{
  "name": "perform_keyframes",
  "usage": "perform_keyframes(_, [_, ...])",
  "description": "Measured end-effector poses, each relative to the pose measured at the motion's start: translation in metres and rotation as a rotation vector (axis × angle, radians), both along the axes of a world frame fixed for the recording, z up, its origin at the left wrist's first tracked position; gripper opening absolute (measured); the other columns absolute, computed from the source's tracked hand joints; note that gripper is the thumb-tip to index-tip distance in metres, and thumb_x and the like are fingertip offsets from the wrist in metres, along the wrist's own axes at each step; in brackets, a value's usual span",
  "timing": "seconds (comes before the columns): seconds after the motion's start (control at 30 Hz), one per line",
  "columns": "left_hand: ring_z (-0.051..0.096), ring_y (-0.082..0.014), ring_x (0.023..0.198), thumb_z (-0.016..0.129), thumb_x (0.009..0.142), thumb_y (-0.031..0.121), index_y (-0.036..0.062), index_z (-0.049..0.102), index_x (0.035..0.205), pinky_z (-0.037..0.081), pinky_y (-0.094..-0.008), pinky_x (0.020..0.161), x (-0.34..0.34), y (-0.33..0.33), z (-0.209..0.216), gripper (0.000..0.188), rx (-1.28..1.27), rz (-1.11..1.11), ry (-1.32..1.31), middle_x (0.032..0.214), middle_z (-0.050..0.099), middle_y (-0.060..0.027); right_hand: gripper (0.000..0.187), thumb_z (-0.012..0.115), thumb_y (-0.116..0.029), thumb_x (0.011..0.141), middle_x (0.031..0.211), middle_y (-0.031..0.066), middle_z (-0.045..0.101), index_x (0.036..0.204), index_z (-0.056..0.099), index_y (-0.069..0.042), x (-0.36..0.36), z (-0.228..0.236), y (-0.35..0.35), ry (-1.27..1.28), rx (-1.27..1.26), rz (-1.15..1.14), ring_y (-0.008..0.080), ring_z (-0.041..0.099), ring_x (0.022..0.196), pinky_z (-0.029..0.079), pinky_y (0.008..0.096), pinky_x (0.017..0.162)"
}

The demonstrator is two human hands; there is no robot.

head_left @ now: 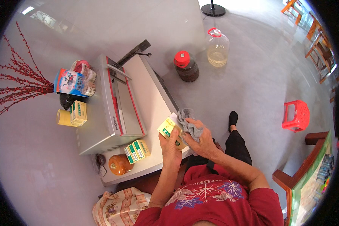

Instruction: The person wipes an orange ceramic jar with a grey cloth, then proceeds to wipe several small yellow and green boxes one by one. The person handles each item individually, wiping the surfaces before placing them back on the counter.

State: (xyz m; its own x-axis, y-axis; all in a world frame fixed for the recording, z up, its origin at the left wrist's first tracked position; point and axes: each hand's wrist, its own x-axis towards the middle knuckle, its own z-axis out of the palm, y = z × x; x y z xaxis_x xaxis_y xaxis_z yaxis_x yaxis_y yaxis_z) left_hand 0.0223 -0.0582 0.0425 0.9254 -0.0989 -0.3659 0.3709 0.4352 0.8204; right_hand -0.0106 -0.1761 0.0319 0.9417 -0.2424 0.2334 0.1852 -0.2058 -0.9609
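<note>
My left hand [171, 147] grips a yellow and green carton [166, 127] in front of my body, its thumb lying across the printed face. A crumpled grey cloth [188, 122] is bunched in my right hand [204, 143] and pressed against the carton's right side. Part of the carton is hidden behind my fingers and the cloth. Below and left of my left hand, several similar yellow and green cartons [138, 150] stand side by side on the white cabinet top [158, 96], next to an orange-brown round jar [120, 164].
A silver cabinet [98, 113] with red trim stands on the white top, bearing another yellow carton [78, 113], a bag [68, 83] and red-berried twigs [22, 84]. On the floor are a red-lidded jar [186, 67], a clear jug [217, 51] and a red stool [297, 116].
</note>
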Motion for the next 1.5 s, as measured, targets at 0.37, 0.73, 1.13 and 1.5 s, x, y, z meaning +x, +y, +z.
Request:
perform_keyframes(0.37, [0.052, -0.0252, 0.109, 0.057, 0.087, 0.028, 0.0101, 0.043, 0.124, 0.043, -0.0426, 0.095, 0.007, 0.009, -0.037, 0.044, -0.323, -0.008, 0.236, 0.12, 0.052, -0.0097, 0.067, 0.069, -0.012, 0.072, 0.11, 0.0196, 0.047, 0.129, 0.036, 0.001, -0.022, -0.025, 0.019, -0.098, -0.036, -0.028, 0.0345, 0.049, 0.1, 0.041, 0.0377, 0.086])
perform_keyframes(0.73, [0.05, -0.0247, 0.113, 0.061, 0.079, 0.03, 0.0078, 0.039, 0.13, 0.04, -0.0408, 0.097, -0.008, 0.03, -0.026, 0.059, -0.368, -0.282, 0.231, 0.121, 0.052, -0.0082, 0.07, 0.072, -0.011, 0.062, 0.097, 0.0164, 0.048, 0.125, 0.044, -0.003, -0.014, -0.002, -0.015, -0.241, -0.292, 0.316, 0.0339, 0.051, 0.088, 0.045, 0.0351, 0.075])
perform_keyframes(1.13, [0.048, -0.0226, 0.114, 0.079, 0.052, 0.005, 0.0049, 0.041, 0.126, 0.038, -0.0326, 0.098, -0.014, 0.038, 0.001, 0.083, 0.143, -0.406, -0.27, 0.115, 0.053, -0.0072, 0.046, 0.068, -0.013, 0.069, 0.101, 0.0137, 0.054, 0.111, 0.054, -0.001, -0.022, 0.043, -0.04, -0.062, -0.089, 0.283, 0.0284, 0.053, 0.088, 0.043, 0.0341, 0.079])
perform_keyframes(1.5, [0.046, -0.0185, 0.114, 0.077, 0.054, 0.003, 0.0063, 0.029, 0.132, 0.038, -0.0338, 0.096, -0.028, 0.036, -0.001, 0.092, 0.271, -0.607, -0.241, 0.119, 0.048, -0.0065, 0.036, 0.058, -0.018, 0.085, 0.107, 0.0082, 0.054, 0.115, 0.049, 0.001, -0.001, 0.034, -0.018, 0.226, 0.493, 0.42, 0.0153, 0.05, 0.099, 0.041, 0.0315, 0.085])
